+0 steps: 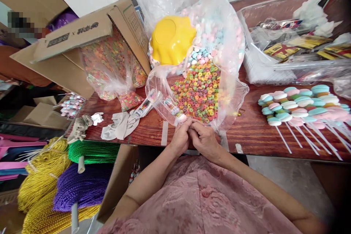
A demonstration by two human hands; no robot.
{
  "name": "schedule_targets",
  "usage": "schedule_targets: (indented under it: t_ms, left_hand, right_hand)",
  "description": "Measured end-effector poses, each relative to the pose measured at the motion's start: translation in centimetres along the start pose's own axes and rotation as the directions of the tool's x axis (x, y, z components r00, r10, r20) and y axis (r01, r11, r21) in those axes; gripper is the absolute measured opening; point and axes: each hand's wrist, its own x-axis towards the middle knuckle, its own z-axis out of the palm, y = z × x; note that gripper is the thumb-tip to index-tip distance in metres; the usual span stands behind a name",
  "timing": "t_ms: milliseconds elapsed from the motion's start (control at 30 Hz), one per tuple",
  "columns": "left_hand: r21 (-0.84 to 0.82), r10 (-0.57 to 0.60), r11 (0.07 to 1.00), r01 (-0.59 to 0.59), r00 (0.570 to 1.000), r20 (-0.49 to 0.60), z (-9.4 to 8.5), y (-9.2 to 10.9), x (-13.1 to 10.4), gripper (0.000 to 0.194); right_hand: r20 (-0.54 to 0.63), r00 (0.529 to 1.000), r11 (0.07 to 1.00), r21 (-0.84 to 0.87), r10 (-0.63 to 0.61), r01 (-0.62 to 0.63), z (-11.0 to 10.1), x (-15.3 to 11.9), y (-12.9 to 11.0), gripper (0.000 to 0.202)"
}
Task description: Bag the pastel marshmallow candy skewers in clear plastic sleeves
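My left hand (180,139) and my right hand (203,139) meet at the front edge of the table, fingers pinched together. From their fingertips a candy in a clear printed wrapper (172,107) points up and to the left, with a pink-and-white piece at its lower end. What lies between the fingers themselves is hidden. Just beyond my hands, colourful ring candies (200,91) lie heaped in an opened clear plastic bag (233,93).
A yellow bowl (171,40) rests upside down on a bag of marshmallows (216,25). Marshmallow skewers (301,104) lie on the right, below a clear tray (274,66). On the left are printed wrappers (142,109), gloves (120,126), a cardboard box (131,25) and coloured cord bundles (82,186).
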Motion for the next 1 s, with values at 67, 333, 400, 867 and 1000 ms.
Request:
schedule_targets:
  t_ms: [67, 333, 400, 867, 1000]
  left_hand:
    - [-0.046, -0.039, 0.998, 0.039, 0.999, 0.001, -0.8, 0.2, 0.3, 0.023]
    - [0.079, -0.455, 0.877, 0.474, 0.767, 0.452, -2.1, 2.2, -1.2, 0.04]
    - [0.162, -0.547, 0.814, 0.558, 0.645, 0.534, -1.2, 2.2, -2.2, 0.042]
    - [0.81, -0.117, 0.517, -0.276, 0.915, 0.386, -3.1, 2.8, -2.3, 0.026]
    - [0.842, 0.171, 0.242, -0.483, 0.875, 0.453, -2.6, 2.6, -2.5, 0.011]
  right_hand:
    - [0.069, 0.995, 0.996, -0.043, -0.072, 0.075, -1.2, 0.3, 0.0, 0.02]
    - [0.132, 0.875, 0.803, -0.354, -0.465, 0.48, -6.8, 3.1, 1.7, 0.034]
    - [0.227, 0.783, 0.735, -0.269, -0.58, 0.623, -6.6, 3.9, 2.4, 0.028]
    - [0.761, 0.639, 0.838, -0.271, -0.115, 0.473, -7.0, 5.7, 0.8, 0.015]
    - [0.848, 0.527, 0.956, -0.101, -0.063, 0.276, -8.1, 7.1, 0.0, 0.01]
